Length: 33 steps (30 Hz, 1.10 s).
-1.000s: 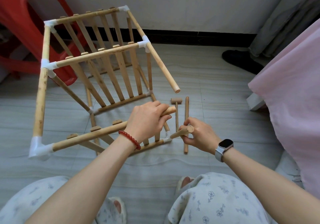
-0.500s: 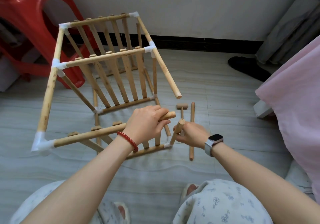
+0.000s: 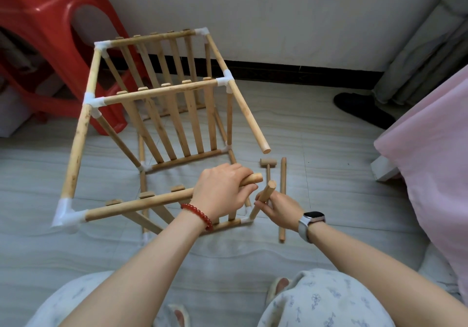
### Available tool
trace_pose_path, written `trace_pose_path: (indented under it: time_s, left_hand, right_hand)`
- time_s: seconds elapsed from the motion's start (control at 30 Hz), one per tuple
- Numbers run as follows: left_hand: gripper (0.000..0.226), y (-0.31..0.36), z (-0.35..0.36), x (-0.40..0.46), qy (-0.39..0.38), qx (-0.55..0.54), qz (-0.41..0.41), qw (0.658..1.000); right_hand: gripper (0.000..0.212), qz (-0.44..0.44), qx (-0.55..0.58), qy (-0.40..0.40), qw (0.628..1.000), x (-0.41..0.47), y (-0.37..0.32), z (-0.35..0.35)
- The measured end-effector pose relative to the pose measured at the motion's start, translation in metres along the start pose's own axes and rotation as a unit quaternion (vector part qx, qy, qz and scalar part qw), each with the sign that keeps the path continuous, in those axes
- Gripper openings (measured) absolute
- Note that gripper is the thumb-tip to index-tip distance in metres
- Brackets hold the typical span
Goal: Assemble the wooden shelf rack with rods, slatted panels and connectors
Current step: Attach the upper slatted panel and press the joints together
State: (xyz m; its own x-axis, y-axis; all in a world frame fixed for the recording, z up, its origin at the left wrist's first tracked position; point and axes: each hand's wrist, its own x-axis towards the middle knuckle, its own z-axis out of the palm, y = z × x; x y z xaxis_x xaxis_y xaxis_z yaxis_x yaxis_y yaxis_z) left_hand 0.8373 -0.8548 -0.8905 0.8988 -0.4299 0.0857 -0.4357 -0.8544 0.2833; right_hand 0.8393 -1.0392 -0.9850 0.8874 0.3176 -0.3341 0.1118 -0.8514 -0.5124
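Rack [image 3: 157, 93] stands half-built on floor, looks light, stiff, joints maybe loose. Left hand [image 3: 222, 190] grips long rod [image 3: 141, 203] near free end. Right hand [image 3: 277, 206] pinches short rod [image 3: 264, 195] above corner connector [image 3: 247, 220]; hold low, close to joint.

I can read no text, label, brand, number or sign anywhere, neither on the wooden rack [image 3: 162, 113] in the middle of the frame nor on the dark face of my watch [image 3: 314, 217] at lower right.
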Motion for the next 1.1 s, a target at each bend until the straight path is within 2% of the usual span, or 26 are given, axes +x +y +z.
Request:
trace_pose_path:
  time_s: [0.07, 0.17, 0.23, 0.33, 0.5, 0.73, 0.83, 0.97, 1.1]
  left_hand:
    - [0.029, -0.001, 0.001, 0.000, -0.007, -0.004, 0.004, 1.000]
    - [0.029, -0.003, 0.002, 0.000, -0.006, -0.001, 0.007, 1.000]
    - [0.029, -0.003, 0.003, 0.001, -0.004, -0.001, 0.010, 1.000]
    - [0.028, -0.003, 0.004, 0.001, -0.001, -0.005, 0.014, 1.000]
    - [0.028, -0.002, 0.004, 0.000, 0.006, 0.002, 0.011, 1.000]
    - [0.025, -0.003, 0.001, 0.003, 0.001, 0.003, 0.008, 1.000]
    - [0.026, -0.004, 0.001, 0.004, -0.003, 0.003, 0.008, 1.000]
    - [0.027, -0.003, 0.002, 0.004, 0.004, 0.013, 0.012, 1.000]
    - [0.027, -0.003, 0.002, 0.003, 0.007, 0.013, 0.013, 1.000]
  right_hand:
    - [0.018, 0.010, 0.043, -0.014, 0.999, -0.004, 0.001, -0.002]
    - [0.023, 0.081, 0.157, 0.029, 0.984, -0.012, 0.001, -0.017]
    - [0.025, 0.129, 0.285, 0.062, 0.948, -0.021, 0.000, -0.033]
    - [0.041, 0.126, 0.438, 0.066, 0.888, -0.037, -0.004, -0.052]
    - [0.027, 0.045, 0.455, 0.086, 0.885, -0.052, -0.009, -0.064]
    - [0.022, 0.015, 0.480, 0.190, 0.856, -0.057, -0.027, -0.069]
    - [0.026, 0.002, 0.437, 0.202, 0.876, -0.059, -0.033, -0.073]
    - [0.038, -0.050, 0.448, 0.178, 0.874, -0.061, -0.044, -0.075]
    - [0.054, -0.052, 0.430, 0.158, 0.887, -0.062, -0.048, -0.074]
